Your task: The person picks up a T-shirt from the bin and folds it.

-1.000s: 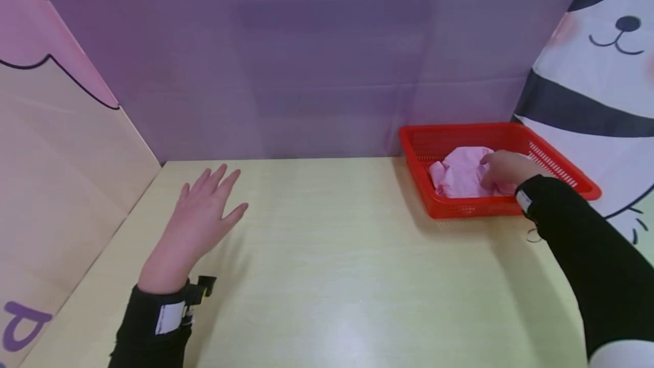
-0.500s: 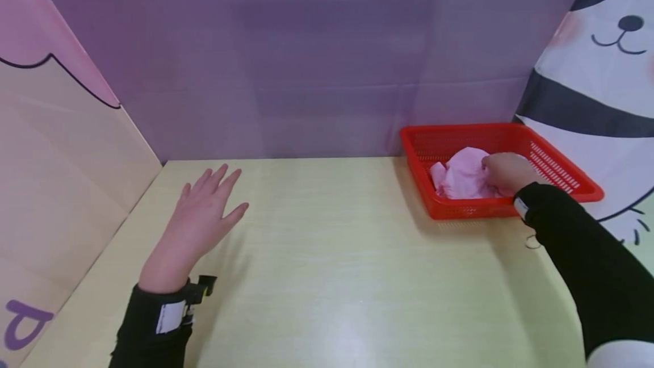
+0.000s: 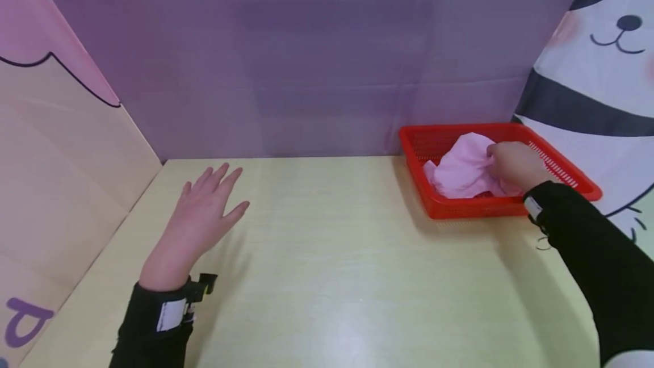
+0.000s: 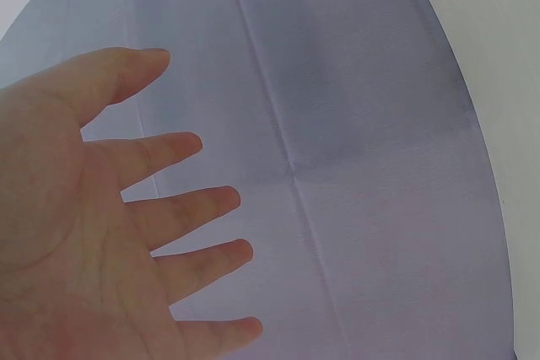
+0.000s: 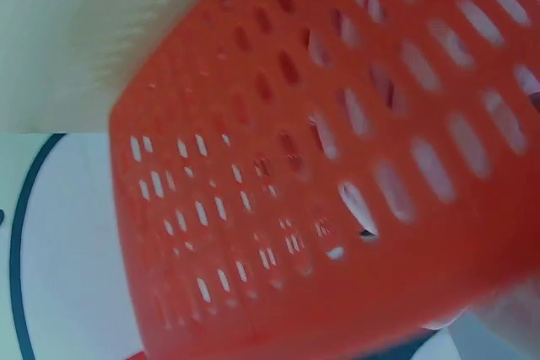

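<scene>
A crumpled pink cloth [image 3: 462,166] lies in a red plastic basket [image 3: 449,208] at the back right of the table. My right hand [image 3: 518,163] reaches over the basket's near side and grips the cloth, which bunches up toward the fingers. Most of those fingertips are hidden by the cloth and the back of the hand. In the right wrist view the slotted red basket wall [image 5: 278,166] fills most of the picture, with pink showing through its holes. Over the table's left part my left hand [image 3: 204,220] is held with fingers spread, holding nothing; its palm [image 4: 76,233] shows in the left wrist view.
The pale table [image 3: 327,277] runs back to a purple sheet [image 3: 327,61]. A panda-printed panel [image 3: 598,90] stands right behind the basket, and a pink and cream printed panel [image 3: 61,163] borders the left side.
My right hand has taken hold of the pink cloth and drawn part of it upward, so its top stands higher in the basket. The left hand stays in place.
</scene>
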The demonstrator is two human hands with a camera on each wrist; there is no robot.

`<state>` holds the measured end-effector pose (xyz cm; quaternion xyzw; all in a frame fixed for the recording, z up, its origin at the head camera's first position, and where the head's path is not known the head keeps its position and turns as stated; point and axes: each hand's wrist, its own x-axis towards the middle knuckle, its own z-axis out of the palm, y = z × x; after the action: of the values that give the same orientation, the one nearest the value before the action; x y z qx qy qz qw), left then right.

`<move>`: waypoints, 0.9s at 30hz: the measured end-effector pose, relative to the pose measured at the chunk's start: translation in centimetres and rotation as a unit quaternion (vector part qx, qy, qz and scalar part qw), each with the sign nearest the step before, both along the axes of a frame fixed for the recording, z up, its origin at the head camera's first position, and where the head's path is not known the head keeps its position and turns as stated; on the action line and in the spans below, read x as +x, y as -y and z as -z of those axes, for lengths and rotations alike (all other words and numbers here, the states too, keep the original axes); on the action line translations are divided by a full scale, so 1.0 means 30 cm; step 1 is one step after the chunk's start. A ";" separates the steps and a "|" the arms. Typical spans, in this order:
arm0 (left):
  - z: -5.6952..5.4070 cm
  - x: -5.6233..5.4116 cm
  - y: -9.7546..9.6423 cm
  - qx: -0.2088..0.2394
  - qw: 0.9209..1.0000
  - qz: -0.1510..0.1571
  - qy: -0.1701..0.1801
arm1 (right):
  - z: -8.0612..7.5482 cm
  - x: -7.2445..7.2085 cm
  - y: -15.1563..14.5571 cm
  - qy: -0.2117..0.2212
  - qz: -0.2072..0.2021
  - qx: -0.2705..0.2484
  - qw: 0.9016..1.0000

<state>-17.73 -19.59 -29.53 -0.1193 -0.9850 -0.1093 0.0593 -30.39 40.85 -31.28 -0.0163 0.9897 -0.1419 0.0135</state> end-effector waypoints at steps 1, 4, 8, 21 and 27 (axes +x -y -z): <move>0.000 0.000 0.000 0.000 1.000 0.000 0.000 | -0.008 -0.007 -0.005 -0.003 -0.003 0.004 1.000; 0.001 0.001 0.000 0.000 1.000 0.000 -0.001 | -0.041 -0.020 -0.009 -0.035 -0.013 0.058 0.998; 0.000 0.001 -0.001 0.004 1.000 0.000 0.000 | -0.089 -0.016 -0.015 -0.067 -0.001 0.079 0.995; -0.011 0.010 -0.014 0.008 1.000 0.004 -0.007 | -0.211 0.033 -0.020 -0.110 0.071 0.042 0.991; -0.012 0.008 -0.021 0.009 1.000 0.015 -0.025 | -0.254 0.058 -0.003 -0.104 0.108 0.015 0.989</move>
<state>-17.49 -18.97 -29.17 -0.1360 -0.9804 -0.1158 0.0830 -28.64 40.93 -23.67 0.0764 0.9836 -0.1252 -0.1046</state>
